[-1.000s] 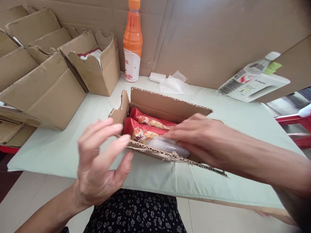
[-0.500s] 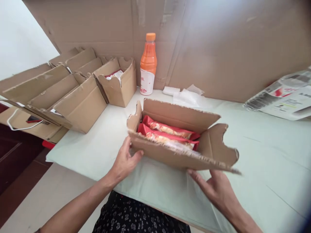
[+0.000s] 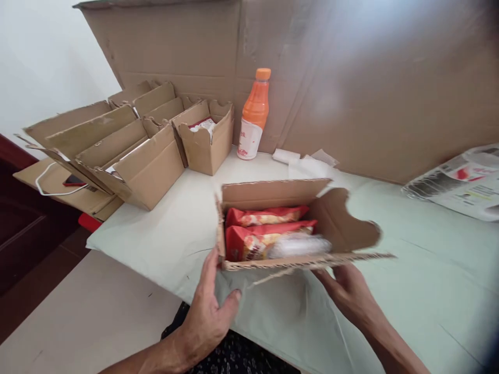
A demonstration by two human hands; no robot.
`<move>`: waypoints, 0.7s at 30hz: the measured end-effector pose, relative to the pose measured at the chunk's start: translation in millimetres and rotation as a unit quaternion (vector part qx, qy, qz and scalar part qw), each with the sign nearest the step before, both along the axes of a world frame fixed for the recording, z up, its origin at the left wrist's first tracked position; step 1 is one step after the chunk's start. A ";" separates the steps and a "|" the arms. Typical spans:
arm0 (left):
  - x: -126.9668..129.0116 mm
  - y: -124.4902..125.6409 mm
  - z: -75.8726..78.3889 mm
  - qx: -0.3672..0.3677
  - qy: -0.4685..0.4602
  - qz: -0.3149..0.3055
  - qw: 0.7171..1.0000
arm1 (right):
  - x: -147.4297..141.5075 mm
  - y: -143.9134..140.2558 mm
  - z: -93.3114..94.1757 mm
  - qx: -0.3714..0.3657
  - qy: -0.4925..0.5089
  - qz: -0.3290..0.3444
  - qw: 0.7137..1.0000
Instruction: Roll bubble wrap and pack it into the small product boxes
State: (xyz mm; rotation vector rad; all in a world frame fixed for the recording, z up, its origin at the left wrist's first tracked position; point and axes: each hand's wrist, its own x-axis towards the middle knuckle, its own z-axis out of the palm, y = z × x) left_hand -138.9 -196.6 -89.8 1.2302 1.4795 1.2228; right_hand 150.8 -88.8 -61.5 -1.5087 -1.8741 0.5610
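An open-topped cardboard box (image 3: 273,192) is tilted toward me above the near part of the table. Two red snack packets (image 3: 268,215) lie side by side in it, with a clear plastic-wrapped item (image 3: 300,245) in front, smeared by motion. My left hand (image 3: 214,304) has its fingers stretched against the box's left end; its thumb stands apart from the cardboard. At the right end, my right hand (image 3: 346,288) holds the box from below its near wall, which hides the fingertips.
Several cardboard boxes (image 3: 156,174) stand at the left, one (image 3: 212,150) with items inside. An orange-capped bottle (image 3: 255,117) leans beside them. White paper pieces (image 3: 307,163) lie behind my box. A printed plastic package (image 3: 463,182) is at the right. Tall cardboard (image 3: 351,93) lines the back.
The box has turned and tipped toward me, showing more of its contents. My left hand has come nearer, and its thumb has left the near wall. The view has shifted left.
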 end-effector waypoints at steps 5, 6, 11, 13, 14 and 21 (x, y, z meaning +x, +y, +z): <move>-39.7 -9.9 -6.9 0.051 -0.002 0.157 0.986 | -118.9 82.6 -0.4 -0.018 0.097 0.160 0.982; -45.2 -8.2 -7.2 0.066 -0.003 0.168 0.983 | -142.8 95.6 -4.2 -0.020 0.105 0.166 0.980; -59.6 10.6 -8.4 0.101 -0.002 0.161 0.982 | -228.0 119.3 -38.5 -0.013 0.129 0.154 0.979; -62.5 20.3 -8.7 0.110 -0.003 0.155 0.982 | -242.8 117.0 -50.7 -0.002 0.125 0.168 0.978; -64.1 25.5 -8.7 0.113 -0.004 0.152 0.982 | -247.3 115.9 -54.7 0.003 0.119 0.179 0.977; -88.9 63.4 -9.2 0.087 0.020 0.121 0.989 | -265.8 127.1 -54.6 0.023 0.047 0.212 0.976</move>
